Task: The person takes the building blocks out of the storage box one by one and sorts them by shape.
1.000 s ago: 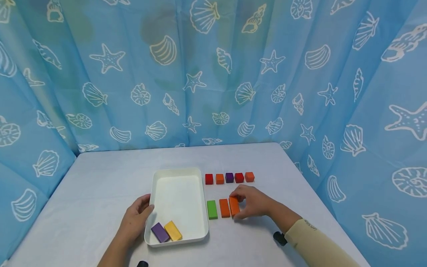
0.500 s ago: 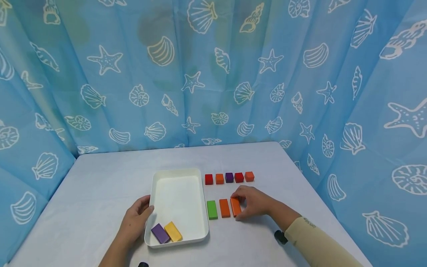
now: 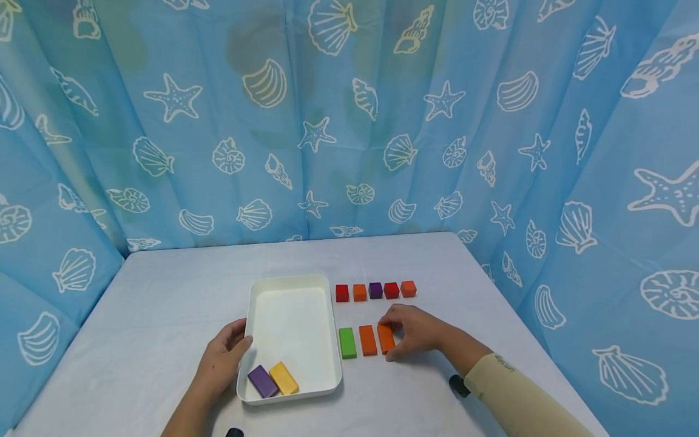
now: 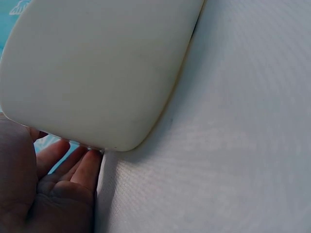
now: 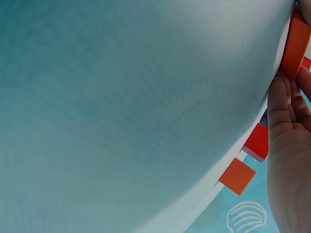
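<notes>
A white tray point(image 3: 295, 334) stands on the table with a purple block point(image 3: 263, 381) and a yellow block point(image 3: 284, 378) lying in its near left corner. My left hand point(image 3: 221, 355) holds the tray's left side, thumb at the rim; in the left wrist view its fingers point(image 4: 87, 170) reach the tray's edge. Right of the tray a green block point(image 3: 347, 343) and an orange block point(image 3: 368, 340) lie side by side. Beside them, my right hand point(image 3: 417, 331) pinches a second orange block point(image 3: 385, 338) by its two ends, thumb near, fingers far.
Behind the blocks runs a row of small cubes: a red cube point(image 3: 341, 293), an orange cube point(image 3: 359, 292), a purple cube point(image 3: 375, 291), then another red and another orange. A blue shell-patterned curtain point(image 3: 349, 121) surrounds the white-covered table point(image 3: 164, 291).
My right hand has shifted the pinched orange block slightly right, widening the gap from the other orange block. It barely moves in the last half second. The left hand and tray stay put.
</notes>
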The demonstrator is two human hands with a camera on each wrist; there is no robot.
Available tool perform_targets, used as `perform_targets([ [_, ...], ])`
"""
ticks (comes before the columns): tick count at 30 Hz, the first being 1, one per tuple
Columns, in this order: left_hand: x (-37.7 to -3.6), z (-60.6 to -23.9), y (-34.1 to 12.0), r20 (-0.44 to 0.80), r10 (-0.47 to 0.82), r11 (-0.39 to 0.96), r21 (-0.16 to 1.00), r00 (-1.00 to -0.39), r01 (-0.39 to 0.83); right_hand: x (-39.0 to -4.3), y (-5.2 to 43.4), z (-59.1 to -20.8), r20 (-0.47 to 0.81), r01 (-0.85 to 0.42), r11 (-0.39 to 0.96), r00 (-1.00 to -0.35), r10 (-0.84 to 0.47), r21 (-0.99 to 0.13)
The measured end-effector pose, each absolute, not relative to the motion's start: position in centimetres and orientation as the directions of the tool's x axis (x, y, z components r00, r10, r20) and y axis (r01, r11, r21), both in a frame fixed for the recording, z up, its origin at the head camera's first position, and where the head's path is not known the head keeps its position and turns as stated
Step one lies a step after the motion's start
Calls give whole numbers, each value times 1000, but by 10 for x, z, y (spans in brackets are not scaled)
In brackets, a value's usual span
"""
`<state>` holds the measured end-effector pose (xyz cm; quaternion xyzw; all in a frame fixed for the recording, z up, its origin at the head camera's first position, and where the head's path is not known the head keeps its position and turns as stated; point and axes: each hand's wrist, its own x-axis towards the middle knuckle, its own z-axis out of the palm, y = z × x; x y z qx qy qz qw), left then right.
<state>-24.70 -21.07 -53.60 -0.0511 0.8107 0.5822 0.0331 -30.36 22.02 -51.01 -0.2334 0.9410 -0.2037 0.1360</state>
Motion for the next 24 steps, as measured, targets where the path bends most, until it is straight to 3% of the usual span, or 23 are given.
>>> perform_targets([
  [16, -246, -539, -209, -123, -55, 318, 938, -991, -134, -298, 217, -508, -218, -356, 811, -842, -494, -464],
  [24, -247, -537, -210, -122, -68, 309, 941, -990, -138, -291, 192, -489, -160, -432, 771, -816, -555, -468],
])
